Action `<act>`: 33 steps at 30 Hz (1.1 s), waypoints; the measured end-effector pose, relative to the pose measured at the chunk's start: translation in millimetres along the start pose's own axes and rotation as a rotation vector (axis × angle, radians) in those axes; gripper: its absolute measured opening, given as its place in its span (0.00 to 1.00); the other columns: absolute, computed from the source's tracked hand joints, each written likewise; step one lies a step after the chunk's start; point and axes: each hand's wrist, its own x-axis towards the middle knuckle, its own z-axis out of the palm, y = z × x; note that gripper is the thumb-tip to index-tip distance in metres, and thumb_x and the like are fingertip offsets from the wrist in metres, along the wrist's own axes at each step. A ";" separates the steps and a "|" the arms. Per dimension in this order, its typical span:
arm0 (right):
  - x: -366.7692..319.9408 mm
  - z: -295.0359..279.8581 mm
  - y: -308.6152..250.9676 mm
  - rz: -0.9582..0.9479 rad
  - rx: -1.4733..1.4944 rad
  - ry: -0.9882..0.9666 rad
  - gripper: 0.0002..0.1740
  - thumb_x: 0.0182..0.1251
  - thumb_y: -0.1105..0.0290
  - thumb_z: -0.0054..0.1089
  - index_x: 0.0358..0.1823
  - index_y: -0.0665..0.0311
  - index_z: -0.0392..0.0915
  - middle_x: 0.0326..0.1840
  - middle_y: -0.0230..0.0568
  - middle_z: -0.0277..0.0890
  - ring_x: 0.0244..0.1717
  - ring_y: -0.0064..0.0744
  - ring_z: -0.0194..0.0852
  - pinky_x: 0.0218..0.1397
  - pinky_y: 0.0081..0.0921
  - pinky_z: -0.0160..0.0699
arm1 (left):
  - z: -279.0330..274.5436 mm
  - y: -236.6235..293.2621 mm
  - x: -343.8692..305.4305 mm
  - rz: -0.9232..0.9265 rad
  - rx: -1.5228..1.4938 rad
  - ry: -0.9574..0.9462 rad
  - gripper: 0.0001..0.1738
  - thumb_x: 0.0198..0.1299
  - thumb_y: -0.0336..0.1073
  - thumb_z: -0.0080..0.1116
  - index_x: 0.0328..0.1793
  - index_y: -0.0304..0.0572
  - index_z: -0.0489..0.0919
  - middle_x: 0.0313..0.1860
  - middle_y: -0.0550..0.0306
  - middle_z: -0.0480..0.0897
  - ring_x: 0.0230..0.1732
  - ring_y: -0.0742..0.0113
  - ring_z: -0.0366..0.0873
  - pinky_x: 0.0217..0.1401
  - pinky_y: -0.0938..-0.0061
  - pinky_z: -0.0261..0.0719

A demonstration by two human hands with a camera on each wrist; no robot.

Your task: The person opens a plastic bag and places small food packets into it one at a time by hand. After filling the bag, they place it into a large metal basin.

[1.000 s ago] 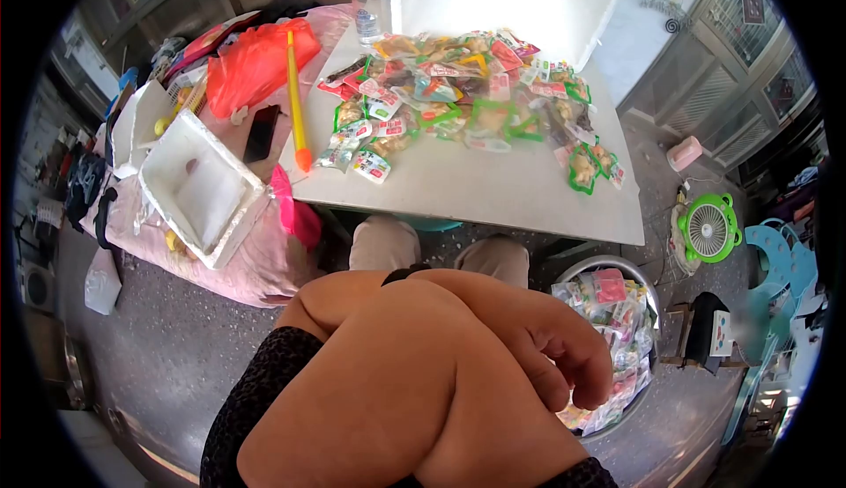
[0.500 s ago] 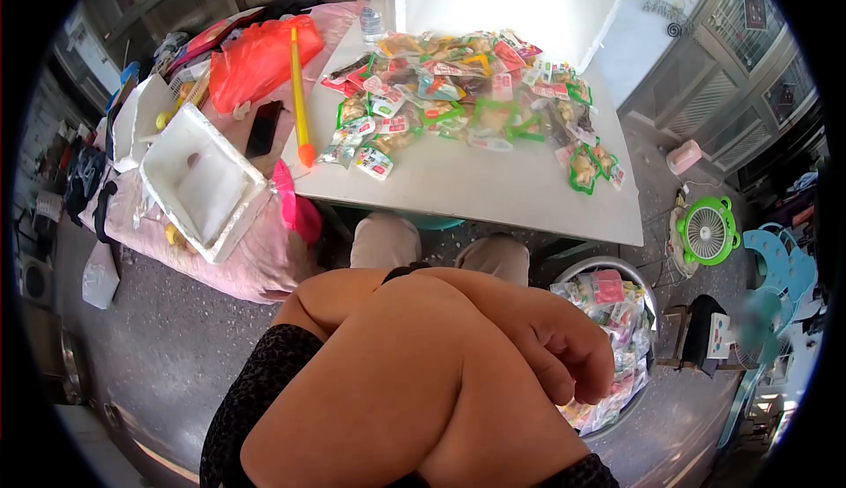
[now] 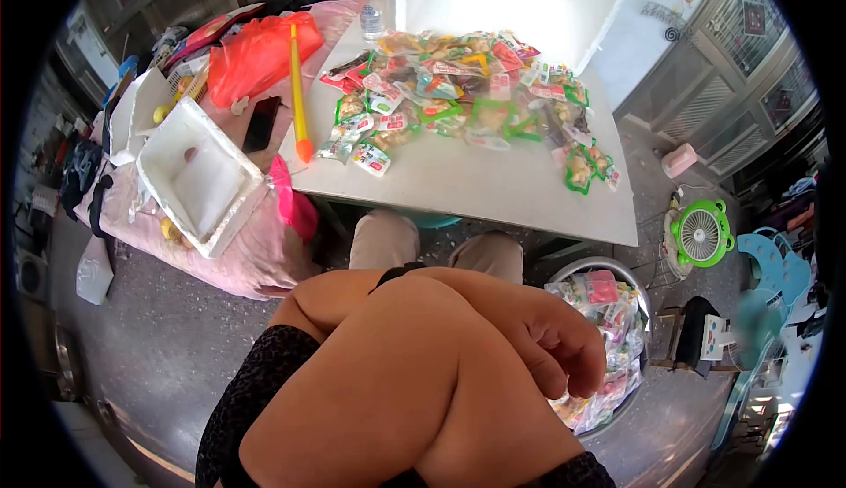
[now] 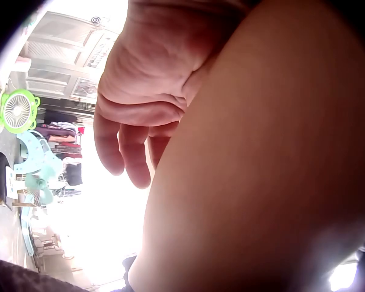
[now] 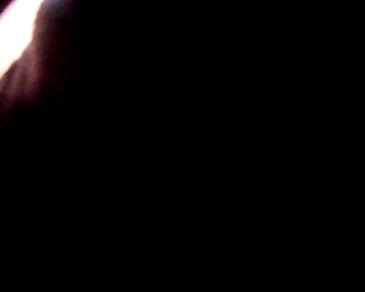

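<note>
The person's bare forearms lie crossed in front of the body in the head view. Past the crossing, at the right, hangs the left hand (image 3: 564, 343), its fingers loosely curled and holding nothing. A metal basin (image 3: 646, 312) full of small packaged snacks (image 3: 617, 334) stands below and behind that hand. In the left wrist view the palm and drooping fingers show beside a large bare arm (image 4: 261, 152). The right hand is hidden behind the arms, and the right wrist view is almost black.
Snack packets (image 3: 441, 92) lie heaped on the table (image 3: 467, 180), before a white foam box (image 3: 511, 3). Left are a yellow stick (image 3: 298, 92), a phone (image 3: 261, 124), a red plastic bag (image 3: 256, 61) and a smaller foam box (image 3: 198, 171). A green fan (image 3: 702, 232) stands right.
The head view has shifted slightly. The arms stay crossed, and the left hand hangs as before.
</note>
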 end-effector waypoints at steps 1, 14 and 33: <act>1.7 0.1 -0.4 0.001 -0.005 -0.003 0.12 0.48 0.65 0.51 0.27 0.69 0.70 0.24 0.47 0.71 0.30 0.47 0.70 0.34 0.36 0.68 | 8.0 9.4 3.7 -0.019 -0.021 0.014 0.15 0.52 0.35 0.53 0.45 0.36 0.71 0.42 0.56 0.72 0.47 0.71 0.67 0.49 0.79 0.64; 13.3 -28.1 -20.7 0.356 -0.446 0.062 0.13 0.47 0.64 0.52 0.26 0.68 0.71 0.24 0.48 0.72 0.31 0.48 0.71 0.34 0.36 0.68 | -76.4 -31.1 -5.9 0.118 0.558 0.775 0.12 0.55 0.34 0.49 0.44 0.37 0.71 0.37 0.62 0.74 0.39 0.77 0.69 0.41 0.81 0.68; -236.1 2.3 -12.4 1.146 -0.061 0.944 0.13 0.55 0.68 0.54 0.39 0.66 0.69 0.33 0.35 0.71 0.35 0.21 0.68 0.37 0.18 0.68 | -159.1 -99.1 -400.7 -0.622 1.333 2.046 0.17 0.47 0.44 0.47 0.32 0.36 0.75 0.30 0.42 0.76 0.35 0.45 0.72 0.42 0.60 0.69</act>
